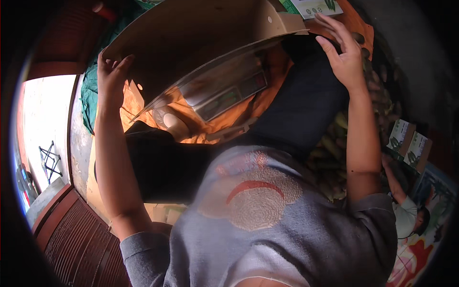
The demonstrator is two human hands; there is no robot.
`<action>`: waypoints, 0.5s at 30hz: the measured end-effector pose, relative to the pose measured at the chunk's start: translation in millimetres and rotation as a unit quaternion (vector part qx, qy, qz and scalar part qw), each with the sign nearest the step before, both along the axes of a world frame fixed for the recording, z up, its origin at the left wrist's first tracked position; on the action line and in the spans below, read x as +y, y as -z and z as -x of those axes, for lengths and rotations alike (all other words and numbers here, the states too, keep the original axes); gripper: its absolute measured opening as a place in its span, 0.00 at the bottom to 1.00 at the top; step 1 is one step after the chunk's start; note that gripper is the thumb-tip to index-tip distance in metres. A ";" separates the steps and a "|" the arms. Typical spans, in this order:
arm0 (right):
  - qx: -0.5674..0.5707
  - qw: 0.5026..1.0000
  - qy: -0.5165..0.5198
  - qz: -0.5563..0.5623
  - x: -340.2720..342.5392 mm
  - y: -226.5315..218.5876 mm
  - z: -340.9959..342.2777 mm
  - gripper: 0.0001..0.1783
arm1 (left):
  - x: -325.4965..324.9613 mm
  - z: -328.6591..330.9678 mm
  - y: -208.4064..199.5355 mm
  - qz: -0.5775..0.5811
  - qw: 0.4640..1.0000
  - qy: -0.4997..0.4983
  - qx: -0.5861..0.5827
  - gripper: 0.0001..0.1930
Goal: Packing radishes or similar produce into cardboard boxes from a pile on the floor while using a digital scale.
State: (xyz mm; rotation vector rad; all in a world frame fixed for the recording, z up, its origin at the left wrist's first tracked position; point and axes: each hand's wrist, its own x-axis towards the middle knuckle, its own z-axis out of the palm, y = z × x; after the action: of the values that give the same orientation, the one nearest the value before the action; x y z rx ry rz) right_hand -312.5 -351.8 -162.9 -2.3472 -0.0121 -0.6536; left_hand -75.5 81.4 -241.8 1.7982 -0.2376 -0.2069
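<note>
A large brown cardboard box point(191, 36) is tilted in front of me, its inside in shadow. With thumb and fingers, my left hand point(113, 74) grips its left edge. My right hand point(345, 57) is raised beside the box's right corner, fingers stretched out and nothing in them. Under the box's near edge, a flat scale-like device point(224, 98) with a panel lies on an orange cloth point(191, 112), partly hidden. Left of it is a tan roll-like thing point(176, 126) with a pale round end; its kind is unclear.
Right of my leg lies a heap of oblong greenish-brown produce point(334, 138). Printed white-and-green cartons point(411, 143) stand beyond it, near another person point(405, 210). Another printed carton point(318, 7) sits at the far right. Green cloth point(90, 95) and slatted red-brown wood point(79, 234) are leftward.
</note>
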 end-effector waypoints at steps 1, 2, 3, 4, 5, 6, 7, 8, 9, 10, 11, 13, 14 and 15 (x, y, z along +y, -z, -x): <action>-0.032 0.999 0.014 -0.023 -23.9 -0.7 10.1 0.20 | 4.3 -6.9 4.7 0.002 0.999 0.023 0.030 0.22; -0.063 0.997 0.030 -0.045 -45.7 -0.9 25.2 0.20 | 12.3 -11.7 4.8 0.003 0.997 0.046 0.061 0.23; -0.043 0.988 0.110 -0.103 -41.5 -5.3 39.0 0.25 | 27.4 -15.2 12.0 0.016 0.996 0.031 0.086 0.22; -0.038 0.986 0.120 -0.106 -60.0 4.0 55.4 0.25 | 40.7 -17.8 4.9 0.023 0.995 0.010 0.100 0.21; -0.022 0.980 0.147 -0.130 -93.4 15.5 81.6 0.23 | 23.4 -19.5 15.3 0.037 0.993 0.024 0.112 0.20; -0.013 0.972 0.162 -0.170 -111.7 29.3 102.1 0.21 | 19.2 -18.5 14.9 0.037 0.992 0.026 0.116 0.20; 0.019 0.960 0.193 -0.203 -110.7 46.0 110.6 0.21 | 32.8 -18.2 3.4 0.026 0.993 0.025 0.112 0.20; 0.050 0.949 0.222 -0.219 -118.2 64.4 129.9 0.20 | 37.5 -22.6 5.8 0.031 0.991 0.051 0.118 0.19; 0.095 0.937 0.262 -0.210 -126.1 87.8 151.5 0.20 | 40.7 -26.4 9.1 0.036 0.989 0.076 0.124 0.19; 0.130 0.933 0.280 -0.183 -136.0 117.8 176.9 0.21 | 43.5 -29.9 12.1 0.037 0.988 0.082 0.125 0.19; 0.178 0.926 0.287 -0.171 -143.3 148.5 204.6 0.22 | 47.0 -31.5 17.7 -0.052 0.992 0.110 0.035 0.19; 0.273 0.883 0.353 -0.147 -146.0 199.4 253.0 0.23 | 14.1 -17.4 7.4 0.024 0.983 0.017 0.179 0.17; 0.279 0.877 0.383 -0.078 -152.9 223.8 276.4 0.23 | 14.5 -20.6 7.1 0.028 0.984 0.018 0.176 0.17; 0.349 0.849 0.395 -0.029 -157.3 236.2 288.8 0.30 | 26.6 -25.4 8.0 0.037 0.980 0.035 0.193 0.17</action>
State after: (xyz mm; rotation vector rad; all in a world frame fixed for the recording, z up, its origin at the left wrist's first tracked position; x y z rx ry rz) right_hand -601.3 -509.0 -399.0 -2.3428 1.3288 -0.0976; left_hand -50.1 108.0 -249.7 1.6387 -0.0302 -0.5822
